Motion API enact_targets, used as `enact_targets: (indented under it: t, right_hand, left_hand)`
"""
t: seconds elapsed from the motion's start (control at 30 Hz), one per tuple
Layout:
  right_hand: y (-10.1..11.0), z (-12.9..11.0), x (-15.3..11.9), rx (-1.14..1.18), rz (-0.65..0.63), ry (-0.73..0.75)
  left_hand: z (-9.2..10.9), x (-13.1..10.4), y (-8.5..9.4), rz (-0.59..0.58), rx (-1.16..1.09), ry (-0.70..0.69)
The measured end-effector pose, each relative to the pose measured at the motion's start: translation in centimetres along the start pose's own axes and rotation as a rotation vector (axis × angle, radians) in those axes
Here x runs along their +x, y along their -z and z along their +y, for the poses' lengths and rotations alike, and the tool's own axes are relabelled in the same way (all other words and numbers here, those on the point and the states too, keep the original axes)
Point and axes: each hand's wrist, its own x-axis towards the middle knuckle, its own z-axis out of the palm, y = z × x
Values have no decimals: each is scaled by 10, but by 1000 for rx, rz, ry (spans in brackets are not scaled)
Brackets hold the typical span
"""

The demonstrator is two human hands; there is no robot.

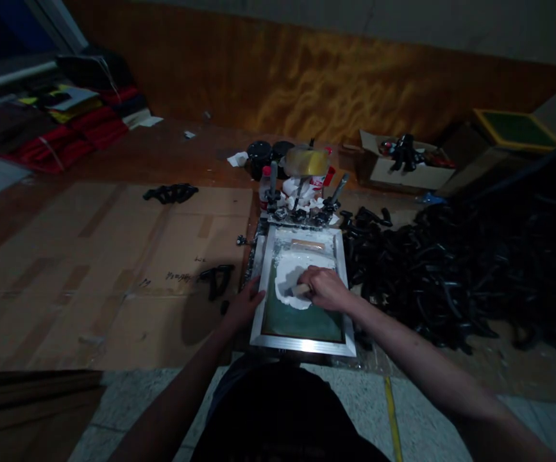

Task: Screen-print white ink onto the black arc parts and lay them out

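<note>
A metal-edged printing screen [306, 346] with green mesh lies in front of me, and a patch of white ink [285, 269] covers its middle. My right hand [326, 287] is closed round a small scraper [300, 290], whose pale blade end dips into the ink. A flat wooden-edged squeegee [308, 245] rests across the ink near the far side of the screen. At the left rail, my left hand [245, 307] grips the edge, its thumb toward the mesh. Metal clamps [301, 217] stand along the screen's far edge.
A heap of black plastic parts [417, 276] spreads to the right. More such parts [217, 280] lie on the cardboard [66, 276] at left. Behind the screen stand a red-capped bottle [265, 186] and black jars [259, 152]. An open carton [405, 174] sits back right.
</note>
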Motion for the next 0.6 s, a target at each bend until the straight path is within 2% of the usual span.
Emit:
enact_targets:
  t: [0.1,0.17,0.23,0.33,0.43,0.53,0.6]
  right_hand:
    - [-18,-4,-5,-25,122,-20]
    - [-28,-8,-10,5,114,33]
    - [-25,-8,-8,63,107,25]
    - [3,1,13,110,194,-117]
    - [42,29,34,85,310,-323]
    - [69,75,26,182,488,-518]
    - [72,105,7,262,598,-618]
  left_hand:
    - [2,-1,0,13,12,27]
    - [2,-2,0,18,4,20]
    - [6,-2,1,12,1,27]
    - [23,-7,8,-7,-12,67]
    - [52,-16,20,34,-66,37]
    - [87,-22,33,117,-90,-62]
    - [110,-19,39,142,-83,-167]
